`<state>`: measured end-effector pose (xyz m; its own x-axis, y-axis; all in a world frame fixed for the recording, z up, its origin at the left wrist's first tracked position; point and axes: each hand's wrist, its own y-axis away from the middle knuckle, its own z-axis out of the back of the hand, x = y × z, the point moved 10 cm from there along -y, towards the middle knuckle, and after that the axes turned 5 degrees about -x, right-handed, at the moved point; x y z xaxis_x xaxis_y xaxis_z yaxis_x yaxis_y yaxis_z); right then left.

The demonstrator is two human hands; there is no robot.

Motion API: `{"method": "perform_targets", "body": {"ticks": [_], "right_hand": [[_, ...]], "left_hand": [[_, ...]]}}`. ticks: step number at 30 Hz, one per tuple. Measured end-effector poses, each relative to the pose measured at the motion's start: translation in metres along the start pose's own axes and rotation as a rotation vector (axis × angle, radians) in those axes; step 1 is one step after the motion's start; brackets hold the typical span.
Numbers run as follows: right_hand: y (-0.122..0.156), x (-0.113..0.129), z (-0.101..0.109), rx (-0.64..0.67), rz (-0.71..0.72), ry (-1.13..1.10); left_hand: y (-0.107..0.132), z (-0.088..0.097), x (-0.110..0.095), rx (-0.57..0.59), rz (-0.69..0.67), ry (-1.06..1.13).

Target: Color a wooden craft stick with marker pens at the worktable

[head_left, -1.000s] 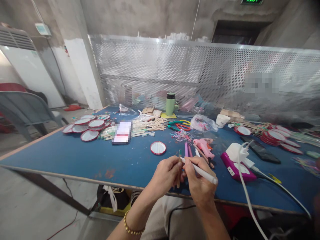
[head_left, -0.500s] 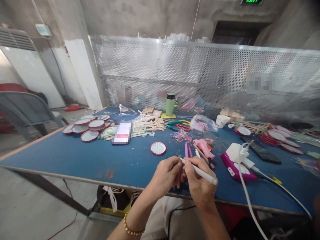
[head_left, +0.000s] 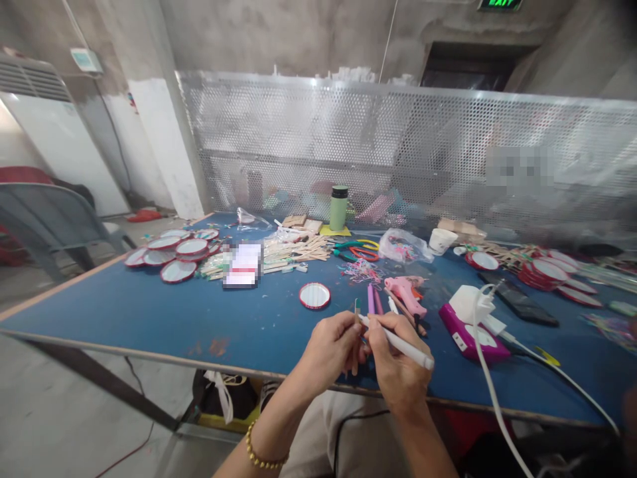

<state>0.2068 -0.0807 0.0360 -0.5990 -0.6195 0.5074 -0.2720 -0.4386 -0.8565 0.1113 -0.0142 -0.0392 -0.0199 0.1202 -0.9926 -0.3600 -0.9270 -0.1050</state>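
Head view: the left hand (head_left: 332, 344) is pinched closed on a thin wooden stick (head_left: 355, 364), while the right hand (head_left: 403, 367) is clamped around a white pen (head_left: 407, 349) in a writing grip. The stick sits just left of the right hand, its long axis running roughly away from the body, green end farthest out, plain end showing below the left fingers. The pen slants across that line, tip aimed left and forward at the stick just below its green part, rear end out to the right. This crossing seems to be what matters most; whether tip and wood touch is too small to tell. Just beyond the hands, a purple pen (head_left: 371, 299) lies on the blue table (head_left: 269, 325), with a red-rimmed disc (head_left: 315, 296) ahead and to the left, nearer the left hand.
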Motion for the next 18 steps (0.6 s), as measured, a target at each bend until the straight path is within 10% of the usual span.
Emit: {"method": "perform_targets", "body": {"ticks": [18], "right_hand": [[0.0006,-0.0016,0.0007,-0.007,-0.015,-0.006]], "left_hand": [[0.0006,-0.0002,-0.0018,0.000,0.007,0.023]]}}
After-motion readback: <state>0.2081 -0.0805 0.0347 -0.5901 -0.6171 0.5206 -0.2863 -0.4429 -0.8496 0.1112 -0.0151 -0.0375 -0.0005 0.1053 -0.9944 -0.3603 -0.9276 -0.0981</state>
